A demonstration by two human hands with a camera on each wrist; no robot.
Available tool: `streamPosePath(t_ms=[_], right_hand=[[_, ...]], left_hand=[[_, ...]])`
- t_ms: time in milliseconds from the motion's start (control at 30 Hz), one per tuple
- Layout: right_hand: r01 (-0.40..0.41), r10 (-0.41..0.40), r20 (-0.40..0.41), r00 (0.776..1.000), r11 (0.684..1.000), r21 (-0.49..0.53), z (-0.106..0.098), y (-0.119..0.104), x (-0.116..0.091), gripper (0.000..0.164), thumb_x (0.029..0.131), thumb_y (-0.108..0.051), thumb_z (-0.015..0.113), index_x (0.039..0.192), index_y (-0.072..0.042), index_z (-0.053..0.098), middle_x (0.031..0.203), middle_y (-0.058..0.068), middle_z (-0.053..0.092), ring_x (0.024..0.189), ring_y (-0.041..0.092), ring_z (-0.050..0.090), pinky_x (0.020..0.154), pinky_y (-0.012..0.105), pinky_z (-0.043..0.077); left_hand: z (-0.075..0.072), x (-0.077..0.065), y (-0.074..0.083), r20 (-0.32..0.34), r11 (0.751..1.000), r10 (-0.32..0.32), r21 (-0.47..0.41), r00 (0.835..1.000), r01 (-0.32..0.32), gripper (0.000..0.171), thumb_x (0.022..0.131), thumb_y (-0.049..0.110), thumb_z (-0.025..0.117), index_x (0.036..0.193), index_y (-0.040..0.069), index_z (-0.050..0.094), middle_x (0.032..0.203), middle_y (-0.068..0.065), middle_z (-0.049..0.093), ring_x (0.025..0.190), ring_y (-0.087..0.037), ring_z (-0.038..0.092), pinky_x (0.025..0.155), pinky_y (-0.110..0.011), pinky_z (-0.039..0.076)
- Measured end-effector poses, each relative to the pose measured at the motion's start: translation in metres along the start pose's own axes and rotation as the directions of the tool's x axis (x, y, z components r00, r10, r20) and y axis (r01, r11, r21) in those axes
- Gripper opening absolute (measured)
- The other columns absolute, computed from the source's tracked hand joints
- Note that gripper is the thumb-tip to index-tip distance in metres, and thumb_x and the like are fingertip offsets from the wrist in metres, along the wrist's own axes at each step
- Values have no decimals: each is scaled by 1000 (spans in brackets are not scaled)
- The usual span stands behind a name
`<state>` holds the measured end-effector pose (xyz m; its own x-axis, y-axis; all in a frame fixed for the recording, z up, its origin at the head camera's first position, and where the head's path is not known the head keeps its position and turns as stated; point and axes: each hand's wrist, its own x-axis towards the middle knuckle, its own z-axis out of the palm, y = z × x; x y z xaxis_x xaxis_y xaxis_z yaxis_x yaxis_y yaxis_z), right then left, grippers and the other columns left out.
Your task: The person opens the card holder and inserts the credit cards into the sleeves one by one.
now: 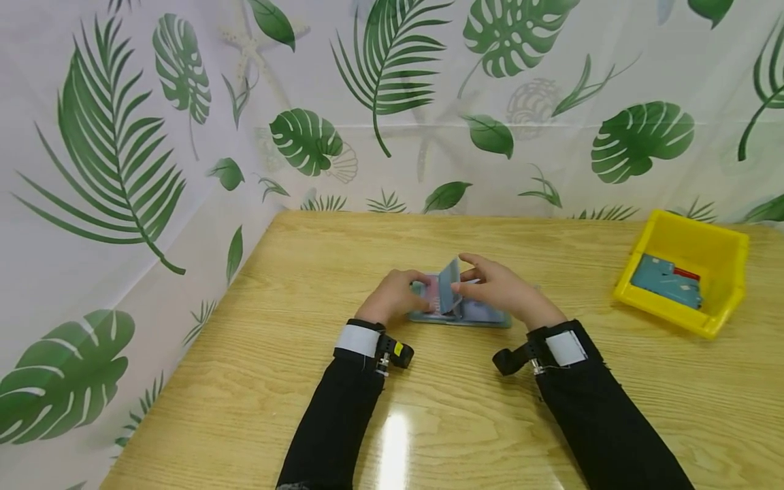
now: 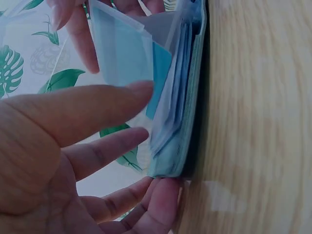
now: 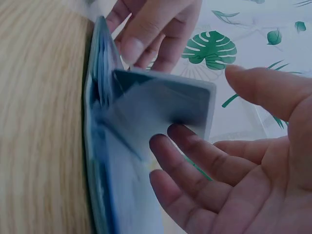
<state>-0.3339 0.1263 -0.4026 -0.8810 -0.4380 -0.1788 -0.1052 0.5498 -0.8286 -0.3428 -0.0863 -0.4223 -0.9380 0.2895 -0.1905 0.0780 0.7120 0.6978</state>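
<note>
Card holder [image 1: 485,313], spread, toward bench [image 1: 453,422]'s far edge; one sleeve [image 1: 448,287] raised.
Hands apart: left hand [image 1: 394,294], fingers relaxed, touching holder's left end; right hand [image 1: 501,289], fingers relaxed, at sleeve.

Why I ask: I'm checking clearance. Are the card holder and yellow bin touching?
Apart: the head view shows tabletop between the card holder and the yellow bin.

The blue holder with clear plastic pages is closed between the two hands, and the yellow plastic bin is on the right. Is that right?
Not quite: the blue holder with clear plastic pages is open between the left hand and right hand, with one page standing up, as the head view shows. The yellow plastic bin is on the right.
</note>
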Motion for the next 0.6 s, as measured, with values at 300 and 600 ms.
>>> streamPosePath(t_ms=[300, 600], right_hand=[[33, -33, 7, 999, 999, -27, -1, -9, -4, 75, 107, -27, 54, 161, 1, 12, 148, 36, 43, 128, 48, 53, 102, 58, 47], [62, -62, 23, 998, 998, -21, -1, -12, -6, 59, 108, -23, 52, 155, 5, 31, 152, 34, 39, 131, 47, 51, 102, 55, 48]], left_hand=[[9, 1, 13, 19, 987, 10, 160, 1000, -13, 50, 92, 25, 77, 140, 20, 63, 148, -20, 49, 132, -41, 43, 98, -49, 45], [13, -1, 20, 84, 974, 15, 224, 996, -34, 46, 102, 28, 62, 147, 21, 56, 157, -18, 40, 145, -46, 28, 108, -60, 37]])
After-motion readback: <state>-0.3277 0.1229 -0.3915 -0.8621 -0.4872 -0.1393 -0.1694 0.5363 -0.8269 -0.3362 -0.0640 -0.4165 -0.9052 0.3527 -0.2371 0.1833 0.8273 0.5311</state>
